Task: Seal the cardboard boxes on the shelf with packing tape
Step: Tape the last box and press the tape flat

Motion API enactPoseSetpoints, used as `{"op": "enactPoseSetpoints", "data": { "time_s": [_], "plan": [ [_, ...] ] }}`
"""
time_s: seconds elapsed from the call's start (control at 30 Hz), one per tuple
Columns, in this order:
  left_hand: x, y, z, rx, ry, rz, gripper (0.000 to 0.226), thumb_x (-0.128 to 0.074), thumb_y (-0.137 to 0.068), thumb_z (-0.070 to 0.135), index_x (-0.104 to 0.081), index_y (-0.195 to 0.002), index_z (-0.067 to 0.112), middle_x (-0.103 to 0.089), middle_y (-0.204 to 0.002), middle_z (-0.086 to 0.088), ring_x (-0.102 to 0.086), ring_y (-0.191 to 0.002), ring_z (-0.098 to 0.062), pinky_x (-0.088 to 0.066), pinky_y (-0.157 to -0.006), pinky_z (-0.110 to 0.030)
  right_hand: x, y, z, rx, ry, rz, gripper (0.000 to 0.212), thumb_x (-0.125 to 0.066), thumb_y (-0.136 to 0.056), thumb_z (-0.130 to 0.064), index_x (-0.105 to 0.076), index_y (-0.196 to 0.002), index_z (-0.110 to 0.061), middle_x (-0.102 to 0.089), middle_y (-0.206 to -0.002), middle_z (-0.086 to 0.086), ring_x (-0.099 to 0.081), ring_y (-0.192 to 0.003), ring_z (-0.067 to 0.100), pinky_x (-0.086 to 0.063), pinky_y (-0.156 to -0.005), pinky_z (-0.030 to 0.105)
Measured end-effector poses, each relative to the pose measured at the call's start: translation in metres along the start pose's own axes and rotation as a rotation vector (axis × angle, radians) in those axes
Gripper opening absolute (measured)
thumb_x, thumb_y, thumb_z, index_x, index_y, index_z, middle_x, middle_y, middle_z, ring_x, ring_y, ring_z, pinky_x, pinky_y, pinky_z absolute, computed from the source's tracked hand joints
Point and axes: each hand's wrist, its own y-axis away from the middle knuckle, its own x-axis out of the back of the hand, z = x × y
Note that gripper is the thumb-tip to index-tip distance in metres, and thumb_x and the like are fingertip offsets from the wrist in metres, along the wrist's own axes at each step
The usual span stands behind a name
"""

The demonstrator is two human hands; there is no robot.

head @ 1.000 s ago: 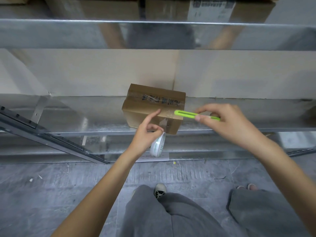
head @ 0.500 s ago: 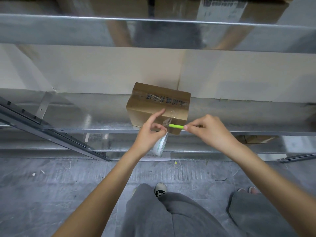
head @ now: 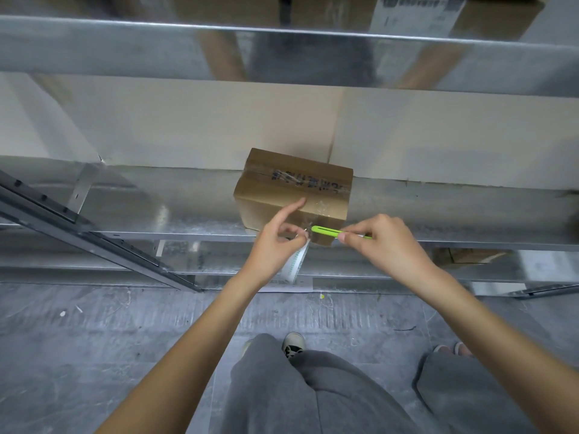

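Observation:
A small brown cardboard box (head: 282, 189) stands at the front edge of the metal shelf (head: 175, 211), clear tape running across its top and down its front. My left hand (head: 275, 242) holds the roll of clear tape (head: 296, 261) just below the box's front face, index finger stretched up against the cardboard. My right hand (head: 385, 245) pinches a lime-green box cutter (head: 327, 231), its tip at the strip of tape between roll and box.
An upper shelf beam (head: 282, 54) crosses the top with larger boxes (head: 438, 14) above it. A dark metal rail (head: 94, 233) slants at left. Another box (head: 466, 255) sits on the lower shelf at right. My grey-trousered legs (head: 313, 386) stand on concrete floor.
My right hand has brought the green cutter down and left, from beside the box's upper front to the tape strip at its lower front edge. The left hand keeps the roll in place.

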Motion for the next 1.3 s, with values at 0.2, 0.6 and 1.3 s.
{"op": "enactPoseSetpoints", "data": {
  "time_s": [0.2,0.6,1.3],
  "plan": [
    [0.003,-0.001,0.000,-0.033,-0.141,-0.015,0.065,-0.065,-0.089,0.014,-0.044,-0.138,0.050,-0.068,-0.096,-0.003,-0.045,-0.054,-0.018,-0.045,-0.060,-0.020,-0.003,-0.003,-0.005,-0.015,0.040,0.008,0.018,-0.064,-0.089,-0.038,-0.077,-0.098,-0.030,-0.073,-0.103,0.001,-0.062,-0.095,0.027,-0.050,-0.079,0.035],
    [0.008,-0.009,0.001,-0.039,-0.197,-0.043,0.070,-0.064,-0.087,0.008,-0.042,-0.139,0.051,-0.069,-0.090,-0.006,-0.031,-0.045,-0.006,-0.038,-0.056,-0.015,0.001,0.031,0.003,0.278,0.069,0.162,0.025,-0.065,-0.088,-0.012,-0.073,-0.111,-0.018,-0.072,-0.093,-0.002,-0.065,-0.077,0.016,-0.052,-0.071,0.034],
    [0.021,-0.009,0.002,-0.075,-0.367,-0.115,0.076,-0.064,-0.088,0.014,-0.033,-0.140,0.059,-0.066,-0.090,0.000,-0.044,-0.053,-0.010,-0.046,-0.069,-0.021,-0.027,0.033,0.033,0.176,0.455,-0.068,0.031,-0.051,-0.096,-0.021,-0.063,-0.124,-0.027,-0.067,-0.105,-0.001,-0.065,-0.092,0.027,-0.049,-0.069,0.034]
  ]
}}
